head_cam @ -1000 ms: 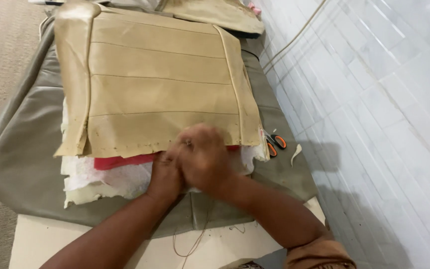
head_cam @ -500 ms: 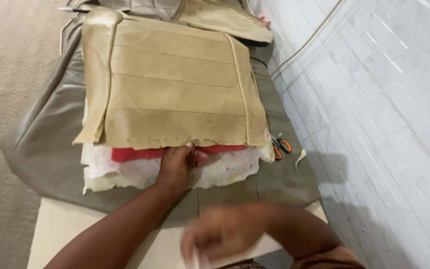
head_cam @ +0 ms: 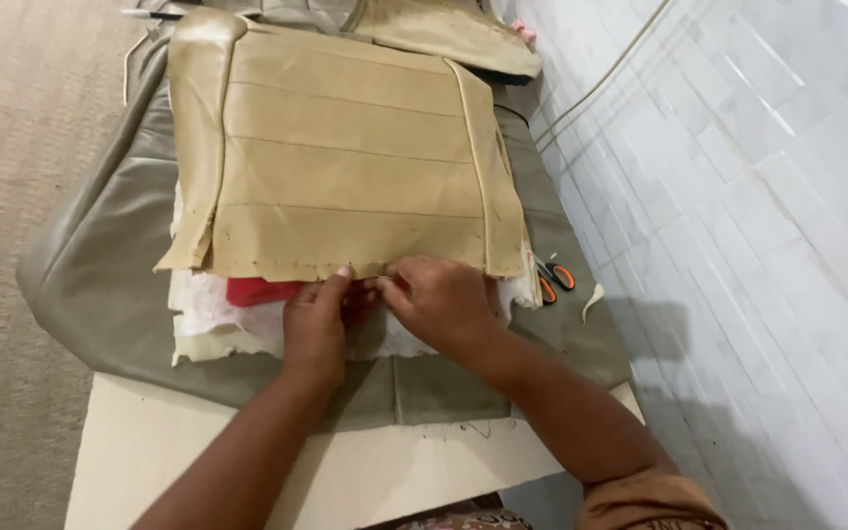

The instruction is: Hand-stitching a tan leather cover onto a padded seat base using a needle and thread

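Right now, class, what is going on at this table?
A person works at the near edge of a tan stitched seat cover, which lies on white padding and grey leather. The left hand and right hand meet there, fingers pinched at the hem. Orange-handled scissors lie to the right.

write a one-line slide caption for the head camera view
Both hands, left hand and right hand, meet at the near edge of a tan stitched seat cover, orange-handled scissors alongside.
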